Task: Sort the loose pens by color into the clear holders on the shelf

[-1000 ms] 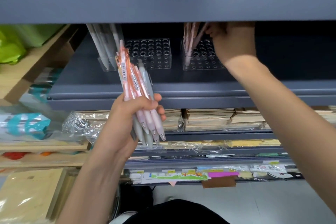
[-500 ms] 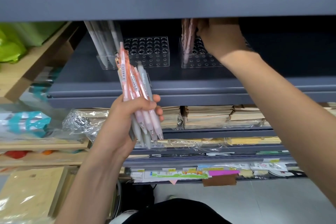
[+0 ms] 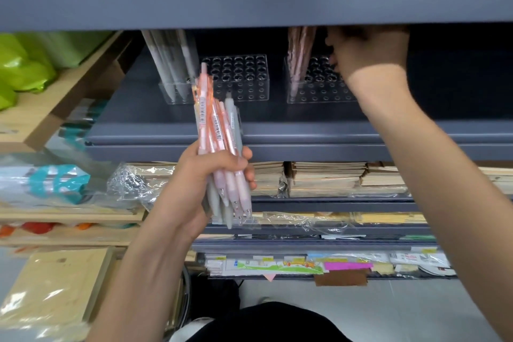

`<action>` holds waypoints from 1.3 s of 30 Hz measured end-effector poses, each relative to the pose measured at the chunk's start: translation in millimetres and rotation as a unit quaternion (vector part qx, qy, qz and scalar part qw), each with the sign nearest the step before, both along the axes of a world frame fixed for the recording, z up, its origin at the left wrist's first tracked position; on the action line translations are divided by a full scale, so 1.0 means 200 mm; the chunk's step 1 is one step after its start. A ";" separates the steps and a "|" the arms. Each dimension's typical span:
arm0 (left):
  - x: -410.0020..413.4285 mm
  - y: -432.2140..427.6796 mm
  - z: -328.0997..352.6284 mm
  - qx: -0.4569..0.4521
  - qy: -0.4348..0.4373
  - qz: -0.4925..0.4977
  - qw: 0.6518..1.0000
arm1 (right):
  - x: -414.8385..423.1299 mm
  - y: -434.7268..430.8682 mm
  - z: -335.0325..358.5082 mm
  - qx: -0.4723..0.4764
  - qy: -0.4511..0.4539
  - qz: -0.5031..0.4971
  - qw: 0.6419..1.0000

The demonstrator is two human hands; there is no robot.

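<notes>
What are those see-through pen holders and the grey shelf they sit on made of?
The pen holders look like clear glossy plastic, probably acrylic: the grey shelf shows through their walls. That shelf looks like painted metal, matte with a thin folded front edge, but that is a guess.

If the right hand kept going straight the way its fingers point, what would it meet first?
Probably the pink pens standing in the right clear holder. The right hand points left toward them, above the holder's empty holes. Depth under the shelf is unclear, so it might pass behind them.
</notes>
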State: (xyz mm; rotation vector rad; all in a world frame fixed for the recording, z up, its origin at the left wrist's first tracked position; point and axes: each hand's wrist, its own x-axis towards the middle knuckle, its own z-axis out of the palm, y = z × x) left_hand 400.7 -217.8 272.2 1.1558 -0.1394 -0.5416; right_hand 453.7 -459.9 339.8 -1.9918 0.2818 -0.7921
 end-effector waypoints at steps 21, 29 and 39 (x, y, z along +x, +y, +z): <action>0.03 -0.01 0.01 0.033 0.038 -0.037 0.998 | -0.15 0.43 -0.04 0.118 0.045 0.320 0.939; 0.01 -0.01 -0.03 0.055 0.010 -0.026 0.998 | -0.15 0.25 0.01 0.288 -0.087 0.218 0.928; 0.05 -0.01 -0.01 0.041 0.002 0.009 0.999 | -0.27 -0.14 -0.16 0.282 -0.258 -0.012 0.924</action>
